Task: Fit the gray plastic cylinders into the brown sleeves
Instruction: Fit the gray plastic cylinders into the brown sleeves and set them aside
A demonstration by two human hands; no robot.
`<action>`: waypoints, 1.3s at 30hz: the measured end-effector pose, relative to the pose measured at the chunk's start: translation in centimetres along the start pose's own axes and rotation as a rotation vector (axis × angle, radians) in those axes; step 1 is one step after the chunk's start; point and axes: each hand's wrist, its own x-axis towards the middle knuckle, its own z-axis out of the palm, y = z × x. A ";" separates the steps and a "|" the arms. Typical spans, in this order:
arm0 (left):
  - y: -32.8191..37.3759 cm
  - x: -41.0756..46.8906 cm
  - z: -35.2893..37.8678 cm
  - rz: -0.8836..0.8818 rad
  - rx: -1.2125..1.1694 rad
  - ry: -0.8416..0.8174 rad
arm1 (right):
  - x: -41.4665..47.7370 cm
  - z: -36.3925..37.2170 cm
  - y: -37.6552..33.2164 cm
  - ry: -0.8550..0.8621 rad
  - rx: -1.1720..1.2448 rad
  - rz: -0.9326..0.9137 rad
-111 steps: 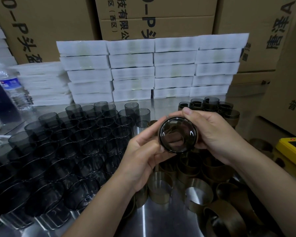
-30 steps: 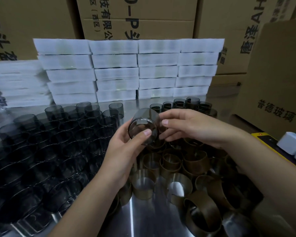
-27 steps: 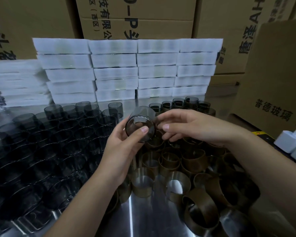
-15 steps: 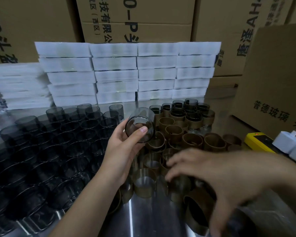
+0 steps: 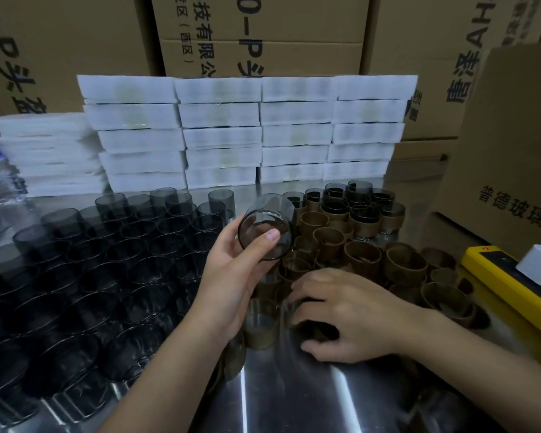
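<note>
**Cylinder [image 5: 264, 232] up high, other hand down low**

The left hand [image 5: 231, 276] holds the gray cylinder on its side, thumb on the rim, above the pile of brown sleeves [image 5: 363, 257]. The right hand [image 5: 347, 314] sits low on the metal table [image 5: 294, 401]. Its fingers curl round what looks like a brown sleeve [image 5: 314, 331], mostly hidden. More gray cylinders [image 5: 107, 260] stand in rows on the left.

Dim indoor light from overhead, bright streaks of glare on the steel table [image 5: 294, 401], dark cylinders [image 5: 75, 276] lost in shadow, wide-angle bending at edges, soft blur throughout
</note>
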 end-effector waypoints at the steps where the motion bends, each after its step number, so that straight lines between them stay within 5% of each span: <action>1: 0.0 0.0 0.0 0.002 -0.004 -0.003 | 0.4 0.2 0.2 0.010 -0.009 -0.005; 11: 0.6 0.2 0.1 0.000 -0.154 0.151 | 1.7 0.1 1.0 0.214 0.172 0.120; 15: 0.7 0.2 0.3 -0.050 -0.271 0.179 | 1.9 -0.6 2.6 0.376 0.037 0.536; 19: 0.7 0.0 0.4 -0.048 -0.306 0.104 | 1.5 -0.6 4.7 0.155 -0.102 0.879; 34: 0.3 -0.5 1.1 -0.195 -0.184 -0.032 | 3.2 -1.5 5.6 -0.049 0.108 0.958; 39: 0.5 -0.4 0.9 -0.163 -0.189 0.015 | 3.1 -1.4 5.6 0.183 0.088 0.926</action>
